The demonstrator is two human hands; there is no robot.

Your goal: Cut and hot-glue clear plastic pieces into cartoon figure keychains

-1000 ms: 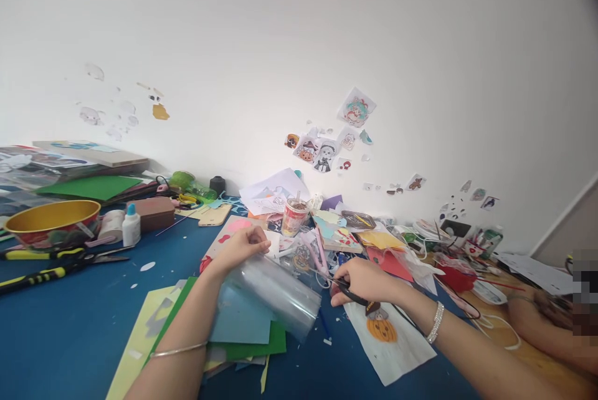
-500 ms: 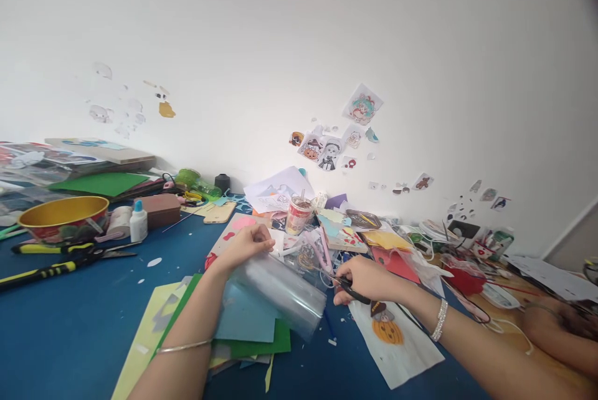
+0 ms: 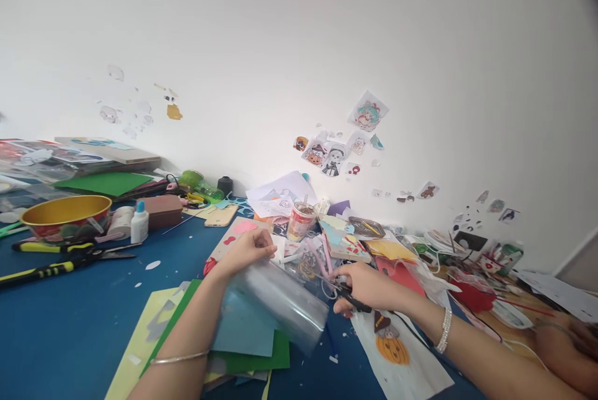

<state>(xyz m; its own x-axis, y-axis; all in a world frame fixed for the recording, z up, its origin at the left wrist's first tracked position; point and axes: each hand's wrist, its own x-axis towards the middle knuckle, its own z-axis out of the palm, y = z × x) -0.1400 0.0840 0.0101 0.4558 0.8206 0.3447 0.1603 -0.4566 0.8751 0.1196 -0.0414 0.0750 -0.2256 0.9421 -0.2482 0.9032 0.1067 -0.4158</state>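
My left hand [image 3: 245,249] is closed, pinching the upper edge of a rolled clear plastic sheet [image 3: 284,303] that lies across the blue table [image 3: 70,319]. My right hand [image 3: 364,286] is closed round black-handled scissors [image 3: 348,294], whose blades point left towards the plastic roll. Under the roll lies a stack of light blue, green and yellow paper [image 3: 247,334]. A white sheet with a pumpkin drawing [image 3: 392,347] lies just below my right wrist.
A gold bowl [image 3: 65,213], a glue bottle [image 3: 139,223], a brown box [image 3: 161,208] and yellow-handled shears [image 3: 60,266] sit at the left. A red-and-white cup [image 3: 299,219] and a heap of paper scraps lie behind my hands. Another person's arm [image 3: 567,350] rests at the far right. Stickers dot the wall.
My right hand with the scissors has moved a little left, closer to the plastic roll. My left hand keeps its pinch. The view has shifted slightly.
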